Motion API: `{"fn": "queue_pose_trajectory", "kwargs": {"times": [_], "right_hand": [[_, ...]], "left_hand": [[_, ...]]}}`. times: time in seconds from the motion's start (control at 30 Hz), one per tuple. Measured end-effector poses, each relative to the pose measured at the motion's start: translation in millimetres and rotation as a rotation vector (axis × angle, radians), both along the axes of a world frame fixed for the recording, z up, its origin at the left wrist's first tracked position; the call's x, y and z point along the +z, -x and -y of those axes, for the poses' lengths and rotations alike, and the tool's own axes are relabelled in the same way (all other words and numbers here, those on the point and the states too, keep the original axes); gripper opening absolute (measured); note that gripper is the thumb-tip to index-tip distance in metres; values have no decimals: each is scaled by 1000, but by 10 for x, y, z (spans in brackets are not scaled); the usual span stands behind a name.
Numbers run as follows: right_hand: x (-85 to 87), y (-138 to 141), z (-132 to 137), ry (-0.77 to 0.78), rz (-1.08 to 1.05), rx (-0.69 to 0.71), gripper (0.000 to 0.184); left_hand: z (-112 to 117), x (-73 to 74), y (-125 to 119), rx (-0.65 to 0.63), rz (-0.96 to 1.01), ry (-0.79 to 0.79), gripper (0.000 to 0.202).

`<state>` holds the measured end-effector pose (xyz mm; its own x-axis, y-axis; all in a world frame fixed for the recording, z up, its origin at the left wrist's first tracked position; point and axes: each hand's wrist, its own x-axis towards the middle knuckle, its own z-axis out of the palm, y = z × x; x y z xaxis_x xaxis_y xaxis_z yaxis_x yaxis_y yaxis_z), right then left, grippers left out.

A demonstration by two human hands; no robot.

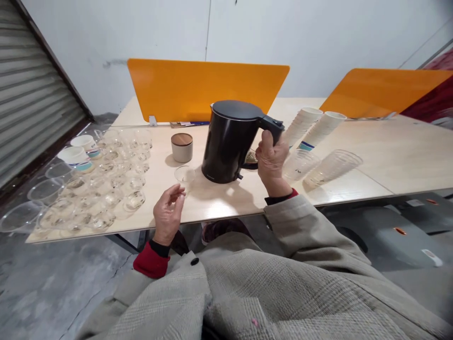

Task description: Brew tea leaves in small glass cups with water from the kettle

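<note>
A black electric kettle [228, 141] stands out in the middle of the view, its lid closed and its spout facing left. My right hand [272, 158] is wrapped round its handle. I cannot tell whether the kettle's base touches the table. Just left of it is a clear plastic cup [185, 174] with a few small dark bits inside. My left hand [169, 212] is beside the near side of this cup, fingers loosely curved and thumb apart from them; any contact with the cup is unclear. Behind the cup sits a pale canister [182, 150] with a wooden lid.
Many clear plastic cups [134, 200] crowd the table's left end, several with dark bits inside, near two white paper cups [75, 157]. Stacked paper cups [306, 125] and stacked clear cups [332, 167] lie slanted at right. Orange dividers [208, 87] stand behind the wooden table [382, 146].
</note>
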<state>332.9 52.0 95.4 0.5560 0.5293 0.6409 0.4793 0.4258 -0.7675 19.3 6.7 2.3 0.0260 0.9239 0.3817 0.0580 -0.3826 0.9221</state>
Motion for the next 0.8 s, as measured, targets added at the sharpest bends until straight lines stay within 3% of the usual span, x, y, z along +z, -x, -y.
{"fn": "queue_pose_trajectory", "kwargs": {"times": [0.17, 0.27, 0.37, 0.53, 0.8], "right_hand": [[47, 120, 582, -83, -118, -38, 50], [100, 168, 861, -112, -178, -26, 51], [176, 187, 1078, -104, -157, -22, 52], [344, 186, 1280, -56, -102, 1, 52], [650, 187, 1348, 3, -67, 41, 50]], "left_hand": [[168, 150, -246, -224, -33, -88, 43], [126, 251, -492, -311, -60, -85, 69], [15, 292, -725, -308, -88, -20, 93], [-18, 297, -931, -434, -2, 26, 92], [285, 378, -1006, -470, 109, 79, 78]]}}
